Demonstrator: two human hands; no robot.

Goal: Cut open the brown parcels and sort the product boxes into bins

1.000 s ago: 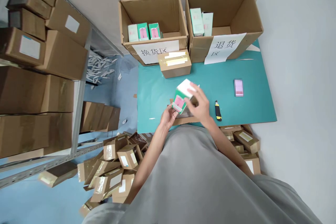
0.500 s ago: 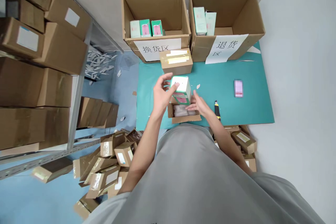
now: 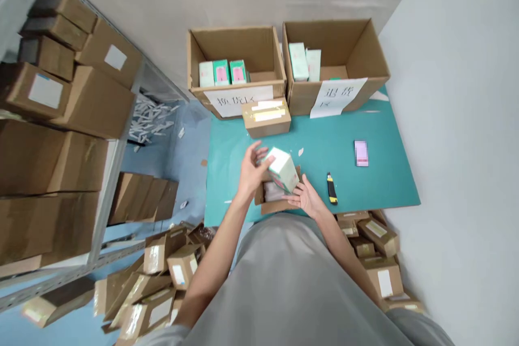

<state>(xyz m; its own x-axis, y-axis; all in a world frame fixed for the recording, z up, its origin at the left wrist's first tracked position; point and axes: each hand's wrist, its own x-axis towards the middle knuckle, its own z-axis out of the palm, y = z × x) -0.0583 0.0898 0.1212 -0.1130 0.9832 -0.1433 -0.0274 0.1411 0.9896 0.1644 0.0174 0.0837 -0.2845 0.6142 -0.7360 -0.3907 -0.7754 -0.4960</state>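
My left hand grips a small white and green product box by its upper left side, thumb on top. The box is tilted above an opened cardboard carton at the table's near edge. Inside that carton lies clear plastic packing. My right hand is open, palm up, its fingers at the lower right of the product box; whether they bear its weight I cannot tell. A black and yellow utility knife lies on the table to the right of my right hand.
On the green table stand a left bin and a right bin, both holding product boxes. A taped carton sits before them, a phone at right. Shelving with cartons is left; more cartons lie on the floor.
The product box has turned and tilted, showing more of its pale side. My right hand's fingers are now under its lower corner. The whole view has shifted, with the table lower in it.
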